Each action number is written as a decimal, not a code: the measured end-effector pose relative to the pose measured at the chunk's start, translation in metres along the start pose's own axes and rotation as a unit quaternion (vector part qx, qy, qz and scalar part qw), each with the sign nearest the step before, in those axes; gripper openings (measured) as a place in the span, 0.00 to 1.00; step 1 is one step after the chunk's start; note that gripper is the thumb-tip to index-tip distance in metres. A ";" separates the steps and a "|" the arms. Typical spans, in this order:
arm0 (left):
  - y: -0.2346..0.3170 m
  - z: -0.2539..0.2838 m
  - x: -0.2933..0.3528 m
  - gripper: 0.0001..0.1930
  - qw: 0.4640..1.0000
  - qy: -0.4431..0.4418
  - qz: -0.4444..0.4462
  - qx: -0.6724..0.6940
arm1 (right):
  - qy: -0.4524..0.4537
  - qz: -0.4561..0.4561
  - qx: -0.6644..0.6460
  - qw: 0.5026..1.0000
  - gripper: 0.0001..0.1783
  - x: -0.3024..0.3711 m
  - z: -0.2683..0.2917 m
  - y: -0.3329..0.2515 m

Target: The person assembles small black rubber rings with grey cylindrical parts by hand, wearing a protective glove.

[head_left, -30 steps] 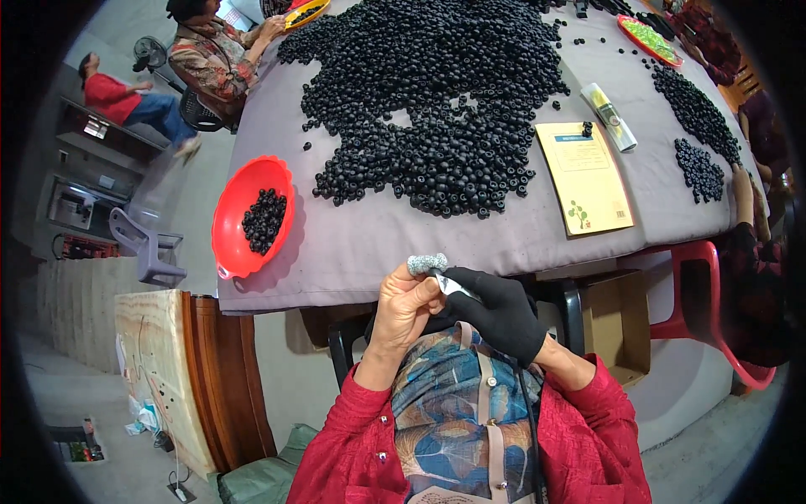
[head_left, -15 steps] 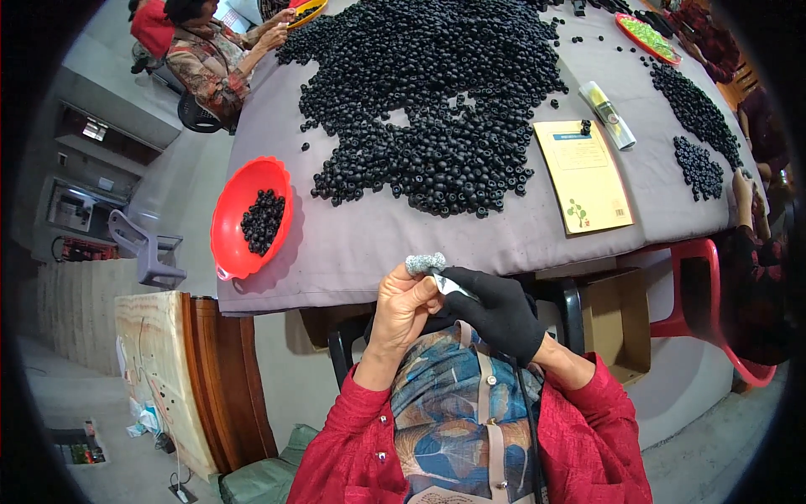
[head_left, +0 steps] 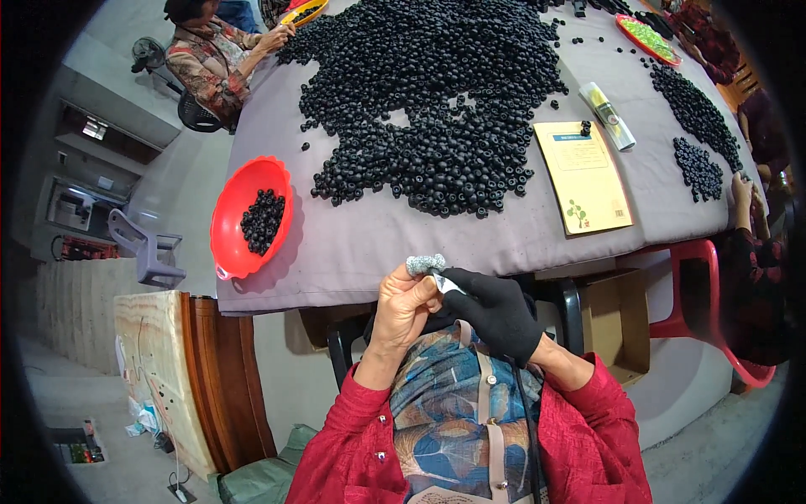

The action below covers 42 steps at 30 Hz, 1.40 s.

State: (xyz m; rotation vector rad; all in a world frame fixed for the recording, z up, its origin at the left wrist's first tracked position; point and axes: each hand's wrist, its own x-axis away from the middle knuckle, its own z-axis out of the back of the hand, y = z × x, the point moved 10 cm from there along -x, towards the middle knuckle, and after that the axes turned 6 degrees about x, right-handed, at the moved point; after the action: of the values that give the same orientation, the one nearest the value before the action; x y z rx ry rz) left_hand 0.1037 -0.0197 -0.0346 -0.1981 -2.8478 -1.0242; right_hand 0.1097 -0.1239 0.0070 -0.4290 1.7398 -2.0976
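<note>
My left hand [head_left: 401, 309] is bare apart from a grey speckled finger cover [head_left: 426, 264] on its index finger. Thumb and fingers are pinched together just off the table's near edge. My right hand [head_left: 497, 317], in a black glove, meets it with its fingers closed at the same spot. A small white pointed piece [head_left: 447, 286] shows between the two hands; which hand grips it I cannot tell. Whatever else lies in the pinch is hidden by the fingers. Beyond my hands a big heap of small black bead-like parts [head_left: 428, 109] covers the table.
A red scalloped bowl [head_left: 225, 225] with black parts stands at the left table edge. To the right lie a yellow booklet [head_left: 588, 189] and a clear tube-like pack [head_left: 608, 116]. Co-workers sit at far left and right. A red chair [head_left: 714, 277] and cardboard box [head_left: 617, 315] flank me.
My hands stay nearly in place, still pinched together. At the far left, someone in red behind the seated co-worker has gone from that spot, and a fan now shows there.
</note>
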 end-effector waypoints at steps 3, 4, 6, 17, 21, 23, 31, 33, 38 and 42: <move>-0.001 0.001 0.000 0.10 1.000 -0.002 0.001 0.000 | 0.006 -0.003 -0.012 1.000 0.17 0.000 -0.001 0.003; -0.001 0.002 -0.001 0.10 1.000 -0.004 0.000 0.000 | 0.009 -0.003 -0.017 1.000 0.17 0.000 -0.001 0.004; -0.002 0.004 -0.001 0.11 1.000 -0.003 0.000 -0.002 | 0.006 -0.011 -0.017 1.000 0.17 0.000 -0.001 0.004; 0.000 0.012 -0.002 0.09 0.999 0.021 -0.013 -0.034 | -0.001 -0.031 -0.014 0.999 0.17 -0.003 -0.005 0.011; -0.003 0.011 -0.003 0.10 1.000 0.010 0.000 -0.006 | 0.003 -0.028 -0.040 0.999 0.17 -0.003 -0.003 0.012; -0.003 0.009 -0.003 0.10 1.000 0.007 0.005 0.001 | -0.001 -0.033 -0.048 0.998 0.17 -0.003 -0.004 0.014; 0.000 0.011 -0.002 0.10 0.999 0.018 -0.011 -0.048 | 0.010 -0.029 -0.040 0.999 0.16 -0.003 -0.003 0.014; -0.001 0.012 -0.002 0.10 0.999 0.018 -0.008 -0.047 | 0.001 -0.038 -0.040 0.998 0.16 -0.004 -0.004 0.014; -0.004 0.014 -0.003 0.10 0.999 0.025 0.012 -0.034 | -0.003 -0.035 -0.032 0.999 0.16 -0.005 -0.004 0.014; -0.007 0.013 -0.004 0.10 1.000 0.005 0.022 0.012 | -0.007 -0.038 -0.037 0.999 0.16 -0.004 -0.004 0.016</move>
State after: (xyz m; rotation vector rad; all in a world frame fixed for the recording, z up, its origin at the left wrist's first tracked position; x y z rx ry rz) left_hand 0.1058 -0.0175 -0.0493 -0.2515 -2.8323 -0.9783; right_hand 0.1133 -0.1211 -0.0096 -0.5386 1.8254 -2.0806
